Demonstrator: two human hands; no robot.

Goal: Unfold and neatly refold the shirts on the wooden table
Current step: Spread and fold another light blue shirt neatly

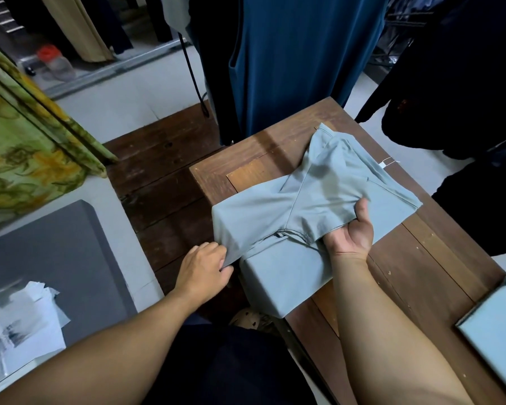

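A pale grey-blue shirt (pixel 278 276) lies partly folded on the wooden table (pixel 438 258), its lower part hanging over the table's near left edge. Its upper part is lifted and rumpled, with a small white tag (pixel 385 162) at its far right side. My left hand (pixel 205 267) pinches the shirt's left edge beside the table. My right hand (pixel 352 232) is palm up, fingers tucked under a fold and the thumb on top, gripping the cloth near the collar.
Another pale folded shirt (pixel 500 325) sits at the table's right edge. A dark blue garment (pixel 298 59) hangs behind the table, dark clothes at the right. A grey pad (pixel 56 252) with white papers (pixel 18 325) lies at the left, next to a green floral cloth (pixel 24 141).
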